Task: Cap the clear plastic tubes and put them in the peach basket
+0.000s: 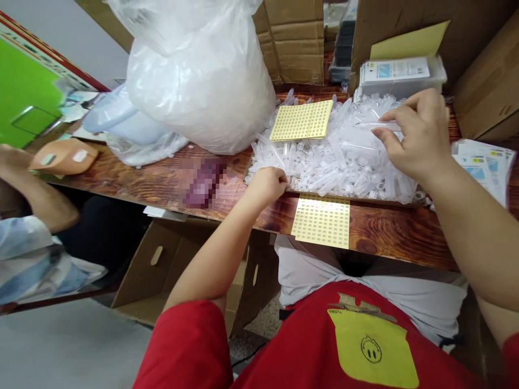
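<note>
A shallow tray (375,201) is heaped with small clear plastic tubes (340,154) and white caps (357,186). Over the right part of the heap, my right hand (424,135) pinches a clear plastic tube (390,125) between thumb and fingers. My left hand (267,185) is closed at the tray's front left, its fingers curled down by the small caps; what they hold, if anything, is hidden. A yellow sheet of small round stickers (302,120) lies on the heap, and further sticker sheets (322,221) lie at the table's front edge.
A big white plastic bag (203,81) stands left of the tray. Packs of printed cards (397,73) stand behind it, with more bagged cards (486,162) at right. Cardboard boxes (492,75) border the table. Another person's arm (44,194) is at far left; an open carton (141,265) sits below.
</note>
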`<state>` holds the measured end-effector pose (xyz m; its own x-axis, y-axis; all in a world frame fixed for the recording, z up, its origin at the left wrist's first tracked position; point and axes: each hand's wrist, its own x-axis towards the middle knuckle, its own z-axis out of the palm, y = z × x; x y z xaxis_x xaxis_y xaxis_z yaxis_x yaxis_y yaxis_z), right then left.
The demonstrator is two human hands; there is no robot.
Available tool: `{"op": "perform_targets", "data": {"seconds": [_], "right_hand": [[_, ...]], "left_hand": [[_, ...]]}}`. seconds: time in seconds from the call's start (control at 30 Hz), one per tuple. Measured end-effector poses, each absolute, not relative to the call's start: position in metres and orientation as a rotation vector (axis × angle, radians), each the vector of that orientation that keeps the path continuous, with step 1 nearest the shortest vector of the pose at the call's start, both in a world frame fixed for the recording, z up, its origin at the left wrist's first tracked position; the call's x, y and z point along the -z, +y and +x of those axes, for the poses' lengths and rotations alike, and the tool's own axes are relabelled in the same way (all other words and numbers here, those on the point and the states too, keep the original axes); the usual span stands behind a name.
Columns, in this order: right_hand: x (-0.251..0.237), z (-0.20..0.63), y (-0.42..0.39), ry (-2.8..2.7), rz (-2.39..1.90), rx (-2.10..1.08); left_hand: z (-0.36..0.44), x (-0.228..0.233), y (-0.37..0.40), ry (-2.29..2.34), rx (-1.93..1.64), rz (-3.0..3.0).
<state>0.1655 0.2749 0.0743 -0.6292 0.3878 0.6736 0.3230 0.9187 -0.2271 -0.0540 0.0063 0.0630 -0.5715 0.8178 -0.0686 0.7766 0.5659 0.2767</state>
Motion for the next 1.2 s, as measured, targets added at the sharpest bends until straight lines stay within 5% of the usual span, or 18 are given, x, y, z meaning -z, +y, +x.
{"op": "perform_targets", "data": {"seconds": [0.53,0.8,1.2], "right_hand": [[-0.088,0.106,0.242,-2.617,0.132,-0.264],[-0.088,0.063,0.206,-3.003,0.206,0.105],[-0.105,0.021,0.177,-3.172,0.134,0.254]], "left_hand": [[-0.046,-0.062,0.013,2.546,-0.445,1.248],[-0.042,-0.071,0.014,2.573,-0.248,1.211],[-0.041,-0.071,0.010,2.581,-0.259,1.260]]}}
